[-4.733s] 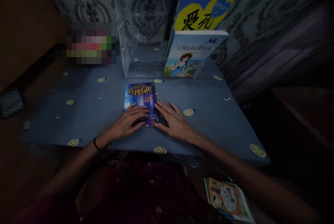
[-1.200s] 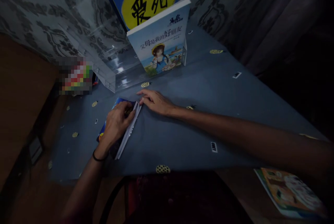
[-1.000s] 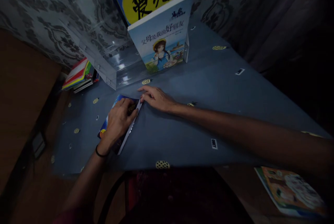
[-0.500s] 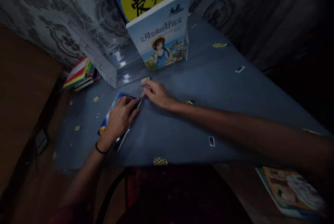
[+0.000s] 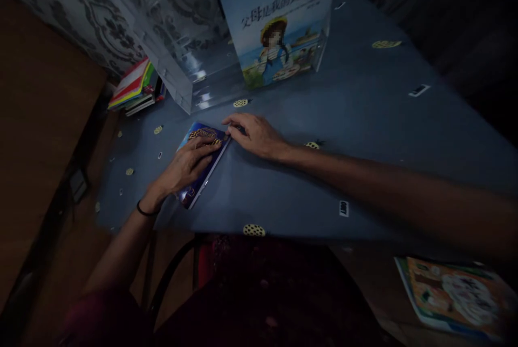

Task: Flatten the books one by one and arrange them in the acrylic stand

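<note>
A dark blue book (image 5: pixel 199 184) with gold lettering lies flat on the table, turned at a slant. My left hand (image 5: pixel 186 164) rests on its cover with the fingers stretched out, hiding part of the lettering. My right hand (image 5: pixel 257 135) is at the book's far right corner, its fingers bent and apart; the fingertips are at or just over that corner. Whether they pinch it I cannot make out. Behind my hands, a light blue picture book (image 5: pixel 279 28) with a child in a yellow hat on its cover stands upright in a clear plastic stand (image 5: pixel 321 51).
Left of the picture book is a clear plastic rack (image 5: pixel 178 88). A stack of colourful books (image 5: pixel 135 88) lies at the table's left corner. Below the right front edge sits an orange-covered book (image 5: pixel 449 293). The table (image 5: pixel 376 120) has a grey-blue pineapple-print cloth.
The view has shifted, so the table items appear further right and higher. My left hand has slid back toward the book's left side, uncovering more gold lettering. My right fingers have come to the book's corner.
</note>
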### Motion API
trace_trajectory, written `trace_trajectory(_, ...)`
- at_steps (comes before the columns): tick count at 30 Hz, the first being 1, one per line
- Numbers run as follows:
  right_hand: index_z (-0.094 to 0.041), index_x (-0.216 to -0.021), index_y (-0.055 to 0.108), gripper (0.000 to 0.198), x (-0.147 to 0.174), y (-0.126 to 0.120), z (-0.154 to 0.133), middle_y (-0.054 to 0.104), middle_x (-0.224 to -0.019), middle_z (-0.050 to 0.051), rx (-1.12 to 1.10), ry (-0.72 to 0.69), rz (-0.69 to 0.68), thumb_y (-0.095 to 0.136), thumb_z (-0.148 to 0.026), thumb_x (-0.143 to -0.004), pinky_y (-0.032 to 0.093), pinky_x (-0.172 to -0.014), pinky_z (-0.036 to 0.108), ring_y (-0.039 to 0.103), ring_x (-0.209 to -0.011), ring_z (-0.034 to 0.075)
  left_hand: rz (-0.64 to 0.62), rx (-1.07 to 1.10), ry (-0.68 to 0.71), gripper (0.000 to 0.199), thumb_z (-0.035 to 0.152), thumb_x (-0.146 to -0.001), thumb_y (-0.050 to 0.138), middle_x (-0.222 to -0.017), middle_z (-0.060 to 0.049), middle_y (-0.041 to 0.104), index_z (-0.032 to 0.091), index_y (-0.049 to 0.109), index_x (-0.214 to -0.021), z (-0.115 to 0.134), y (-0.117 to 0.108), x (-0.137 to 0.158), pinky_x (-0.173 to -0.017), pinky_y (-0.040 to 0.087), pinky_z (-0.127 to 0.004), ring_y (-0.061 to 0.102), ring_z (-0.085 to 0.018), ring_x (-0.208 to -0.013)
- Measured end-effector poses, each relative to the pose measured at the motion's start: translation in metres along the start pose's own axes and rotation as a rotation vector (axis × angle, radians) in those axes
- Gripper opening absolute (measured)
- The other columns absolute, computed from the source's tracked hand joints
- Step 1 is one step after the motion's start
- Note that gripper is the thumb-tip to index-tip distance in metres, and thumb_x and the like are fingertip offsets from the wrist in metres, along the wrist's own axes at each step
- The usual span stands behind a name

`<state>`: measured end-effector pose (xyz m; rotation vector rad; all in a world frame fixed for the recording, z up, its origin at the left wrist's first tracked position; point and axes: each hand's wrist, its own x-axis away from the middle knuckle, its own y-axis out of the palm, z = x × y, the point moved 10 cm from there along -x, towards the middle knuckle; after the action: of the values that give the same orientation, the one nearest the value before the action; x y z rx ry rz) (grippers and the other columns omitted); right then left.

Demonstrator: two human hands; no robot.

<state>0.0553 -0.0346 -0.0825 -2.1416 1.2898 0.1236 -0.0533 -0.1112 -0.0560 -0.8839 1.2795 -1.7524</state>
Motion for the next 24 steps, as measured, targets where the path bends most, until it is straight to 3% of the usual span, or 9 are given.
trace_trajectory(5,-0.016,-0.114,0.071,0.027,0.006,0.018,-0.018,0.073,-0.104,0.01,0.116,-0.193,-0.112,0.053,-0.026,-0.097,0.043,-0.096,0.041,0.061,-0.103,0.026,-0.088,0.06,-0.05,0.045,0.04,-0.105,0.043,-0.155,-0.008,0.048,0.029,0.053,-0.147,-0.005,0.003,0.049,-0.12,0.04,-0.051,0.046,-0.028,-0.143)
trace_trajectory(11,-0.021,-0.109,0.073,0.024,0.017,0.034,-0.029,0.071,-0.107,0.009,0.253,-0.399,-0.21,0.063,-0.038,-0.095,0.038,-0.094,0.044,0.056,-0.104,0.029,-0.118,-0.068,-0.116,0.072,0.052,-0.09,0.069,-0.151,-0.011,0.048,0.034,0.043,-0.154,-0.016,0.011,0.097,-0.115,0.043,-0.058,0.048,-0.035,-0.138)
trace_trajectory(16,-0.022,-0.11,0.072,0.022,0.019,0.038,-0.028,0.069,-0.111,0.009,0.337,-0.424,-0.232,0.06,-0.035,-0.097,0.038,-0.093,0.044,0.055,-0.105,0.029,-0.093,-0.058,-0.096,0.063,0.045,-0.095,0.063,-0.157,-0.012,0.047,0.029,0.044,-0.154,-0.015,0.013,0.106,-0.118,0.04,-0.058,0.043,-0.033,-0.146)
trace_trajectory(24,-0.022,-0.113,0.072,0.024,0.021,0.041,-0.03,0.07,-0.111,0.01,0.38,-0.443,-0.228,0.057,-0.033,-0.098,0.04,-0.093,0.044,0.056,-0.104,0.029,-0.073,0.127,-0.13,0.044,0.044,-0.098,0.055,-0.146,-0.006,0.062,0.027,0.063,-0.137,-0.016,-0.005,0.105,-0.115,0.047,-0.048,0.06,-0.025,-0.134)
